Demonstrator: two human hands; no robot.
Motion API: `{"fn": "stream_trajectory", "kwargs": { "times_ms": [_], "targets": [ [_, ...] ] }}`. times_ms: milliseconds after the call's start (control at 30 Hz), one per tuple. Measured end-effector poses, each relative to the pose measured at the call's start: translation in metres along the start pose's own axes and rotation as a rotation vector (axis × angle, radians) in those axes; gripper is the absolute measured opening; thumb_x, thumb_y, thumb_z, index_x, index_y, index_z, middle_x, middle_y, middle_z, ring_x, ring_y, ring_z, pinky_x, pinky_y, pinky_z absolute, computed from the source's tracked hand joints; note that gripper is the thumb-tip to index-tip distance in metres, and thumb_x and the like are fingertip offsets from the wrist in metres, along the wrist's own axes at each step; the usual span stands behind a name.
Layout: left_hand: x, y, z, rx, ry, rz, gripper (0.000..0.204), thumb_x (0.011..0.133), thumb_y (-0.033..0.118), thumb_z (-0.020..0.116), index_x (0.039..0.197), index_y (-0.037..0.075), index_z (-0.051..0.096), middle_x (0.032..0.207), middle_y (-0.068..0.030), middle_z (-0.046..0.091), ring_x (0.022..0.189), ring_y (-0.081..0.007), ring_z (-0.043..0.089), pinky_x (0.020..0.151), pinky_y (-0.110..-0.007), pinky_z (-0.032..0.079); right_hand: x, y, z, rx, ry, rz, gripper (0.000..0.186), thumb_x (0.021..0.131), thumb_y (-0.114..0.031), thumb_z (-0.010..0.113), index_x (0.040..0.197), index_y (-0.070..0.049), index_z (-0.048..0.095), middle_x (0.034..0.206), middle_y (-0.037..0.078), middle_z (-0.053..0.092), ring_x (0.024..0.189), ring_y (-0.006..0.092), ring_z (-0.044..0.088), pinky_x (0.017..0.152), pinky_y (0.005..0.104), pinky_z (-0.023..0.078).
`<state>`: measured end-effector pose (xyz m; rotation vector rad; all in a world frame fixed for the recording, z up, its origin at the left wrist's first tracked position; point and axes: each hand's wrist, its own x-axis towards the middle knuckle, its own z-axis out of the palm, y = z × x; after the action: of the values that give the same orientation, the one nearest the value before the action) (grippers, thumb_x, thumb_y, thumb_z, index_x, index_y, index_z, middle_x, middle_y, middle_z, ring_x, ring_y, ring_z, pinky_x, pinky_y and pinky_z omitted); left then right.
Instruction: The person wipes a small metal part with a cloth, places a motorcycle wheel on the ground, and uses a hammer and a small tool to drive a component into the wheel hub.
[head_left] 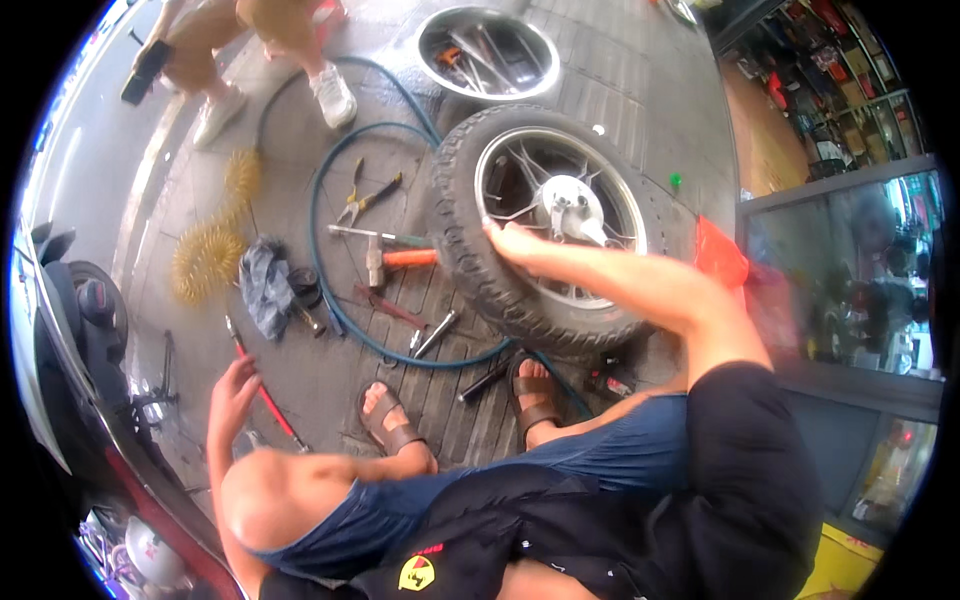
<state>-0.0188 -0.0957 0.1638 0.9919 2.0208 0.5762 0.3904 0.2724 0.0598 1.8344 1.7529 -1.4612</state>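
A motorcycle wheel (570, 205) with a knobbly black tyre (462, 235) and a silver spoked rim is in front of me, right of centre. My right hand (515, 245) is closed on its near-left side, where tyre and rim meet; some of its fingers are hidden. Low on the left, my left hand (235, 385) reaches down with fingers apart beside a red-handled metal bar (268, 400) on the paving. Whether the fingertips touch the bar I cannot tell. An orange-handled hammer (400, 258) lies left of the tyre.
A blue hose (318, 190) loops around pliers (365, 200) and several tools. A metal basin (487, 55) of tools stands beyond the wheel. Left are a grey rag (265, 290) and a yellow coiled hose (208, 260). A person (335, 95) stands far left; a glass cabinet (850, 270) stands right.
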Motion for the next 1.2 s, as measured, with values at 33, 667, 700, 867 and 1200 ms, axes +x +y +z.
{"fn": "stream_trajectory", "kwargs": {
  "times_ms": [33,667,700,867,1200],
  "targets": [
    [0.015,0.016,0.015,-0.021,-0.022,0.044,0.044,0.088,0.014,0.061,0.130,0.001,0.053,0.114,-0.0147,0.065,0.105,-0.0208,0.062,0.089,-0.033,0.049,-0.008,0.002,0.022,0.033,-0.031,-0.066,0.083,0.093,-0.063,0.040,0.126,0.013,0.051,0.129,0.032,0.053,0.125,0.0406,0.050,0.104,0.0443,0.040],
    [0.088,0.011,0.164,-0.062,-0.263,0.252,0.036,0.088,0.019,0.064,0.120,0.003,0.059,0.108,-0.0168,0.067,0.100,-0.0275,0.066,0.088,-0.036,0.050,-0.068,0.029,-0.015,-0.166,0.411,-0.354,0.039,0.091,-0.036,0.059,0.106,0.000,0.064,0.091,0.015,0.070,0.085,0.0244,0.068,0.077,0.0374,0.051],
    [0.086,0.004,0.163,-0.064,-0.247,0.254,0.035,0.089,0.019,0.064,0.120,0.003,0.059,0.108,-0.0164,0.067,0.100,-0.0269,0.066,0.088,-0.036,0.050,-0.065,0.034,-0.022,-0.318,0.490,-0.254,0.041,0.090,-0.039,0.060,0.102,0.000,0.063,0.092,0.018,0.069,0.087,0.0300,0.067,0.078,0.0404,0.051],
    [0.098,0.035,0.167,-0.180,-0.290,0.290,0.035,0.090,0.018,0.062,0.121,0.002,0.059,0.109,-0.0143,0.067,0.100,-0.0216,0.065,0.089,-0.034,0.049,-0.029,0.173,-0.020,-0.461,0.461,0.028,0.057,0.091,-0.055,0.054,0.104,0.000,0.060,0.088,0.020,0.068,0.081,0.0329,0.068,0.070,0.0422,0.052],
    [0.120,0.132,0.171,-0.075,-0.499,0.443,0.031,0.090,0.015,0.060,0.119,0.003,0.059,0.103,-0.0142,0.069,0.096,-0.0212,0.066,0.086,-0.033,0.050,-0.054,0.134,0.047,1.042,0.406,0.084,0.045,0.098,-0.047,0.050,0.095,-0.002,0.060,0.062,0.004,0.056,0.044,0.0069,0.046,0.036,0.0219,0.033]
  ]
}}
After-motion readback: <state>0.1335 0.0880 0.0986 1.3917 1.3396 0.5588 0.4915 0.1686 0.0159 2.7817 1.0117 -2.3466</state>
